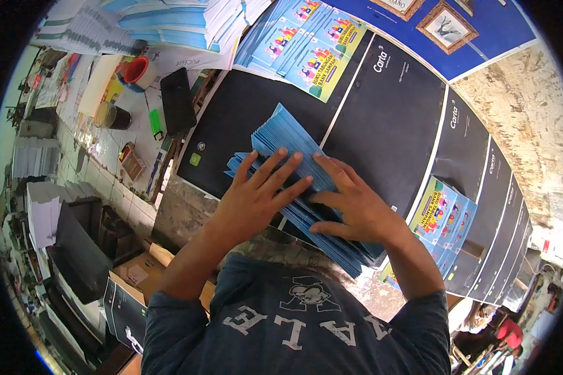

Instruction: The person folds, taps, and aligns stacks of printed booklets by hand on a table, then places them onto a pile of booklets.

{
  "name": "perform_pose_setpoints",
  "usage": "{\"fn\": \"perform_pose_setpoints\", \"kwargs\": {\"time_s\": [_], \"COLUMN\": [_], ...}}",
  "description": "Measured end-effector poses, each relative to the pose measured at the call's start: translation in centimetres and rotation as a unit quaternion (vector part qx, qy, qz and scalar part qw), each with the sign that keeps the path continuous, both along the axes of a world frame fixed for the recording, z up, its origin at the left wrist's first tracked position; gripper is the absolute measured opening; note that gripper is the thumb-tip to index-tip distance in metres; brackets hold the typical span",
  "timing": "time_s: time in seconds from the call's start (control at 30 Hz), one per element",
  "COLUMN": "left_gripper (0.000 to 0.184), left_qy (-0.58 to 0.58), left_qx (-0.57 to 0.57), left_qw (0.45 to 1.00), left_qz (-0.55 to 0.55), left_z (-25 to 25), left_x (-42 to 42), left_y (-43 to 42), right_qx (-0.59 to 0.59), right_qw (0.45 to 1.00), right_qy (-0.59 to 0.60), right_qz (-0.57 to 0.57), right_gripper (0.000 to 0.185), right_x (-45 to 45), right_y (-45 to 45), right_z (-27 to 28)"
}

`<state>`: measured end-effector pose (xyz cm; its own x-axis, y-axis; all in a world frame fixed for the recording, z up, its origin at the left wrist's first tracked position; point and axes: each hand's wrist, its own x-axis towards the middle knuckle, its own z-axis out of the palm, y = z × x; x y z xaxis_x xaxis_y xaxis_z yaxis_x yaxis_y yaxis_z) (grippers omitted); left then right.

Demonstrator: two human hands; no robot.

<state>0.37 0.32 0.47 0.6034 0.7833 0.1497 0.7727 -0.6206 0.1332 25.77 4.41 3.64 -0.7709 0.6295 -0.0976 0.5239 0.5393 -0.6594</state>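
A thick row of blue paper booklets [297,140] leans at a slant on the black board in front of me, folded edges upward. My left hand [259,187] lies across its left side, fingers spread and resting on the edges. From the right, my right hand [360,203] touches the same booklets with its fingers apart and its thumb lower down. More of the blue booklets [341,250] fan out below, close to my shirt. Both hands partly cover the middle of the row.
Printed yellow-and-blue covers [322,69] are stacked at the back; another pile [441,215] is at right. Black Carta boards [394,106] line the surface. On the left table are a phone [177,100], a green lighter [156,124], a glass [112,116] and a red cup [139,72].
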Motion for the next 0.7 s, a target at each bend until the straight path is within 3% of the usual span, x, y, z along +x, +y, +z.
{"fn": "perform_pose_setpoints", "kwargs": {"time_s": [0.3,0.37,0.7], "left_gripper": [0.061,0.069,0.075], "left_qy": [0.005,-0.025,-0.030], "left_qx": [0.049,0.001,0.011], "left_qw": [0.998,0.999,0.999], "left_qz": [0.038,0.030,0.030], "left_z": [-0.5,-0.5,-1.4], "left_x": [0.2,0.3,-0.4], "left_y": [-0.6,-0.8,-1.6], "right_qx": [-0.015,0.000,-0.006], "right_qw": [0.999,1.000,1.000], "right_qy": [-0.011,-0.021,-0.013], "right_qz": [-0.033,-0.014,-0.011], "right_gripper": [0.035,0.033,0.043], "right_x": [-0.4,-0.3,-0.2], "right_y": [-0.3,-0.2,-0.2], "right_z": [0.2,0.3,0.4]}}
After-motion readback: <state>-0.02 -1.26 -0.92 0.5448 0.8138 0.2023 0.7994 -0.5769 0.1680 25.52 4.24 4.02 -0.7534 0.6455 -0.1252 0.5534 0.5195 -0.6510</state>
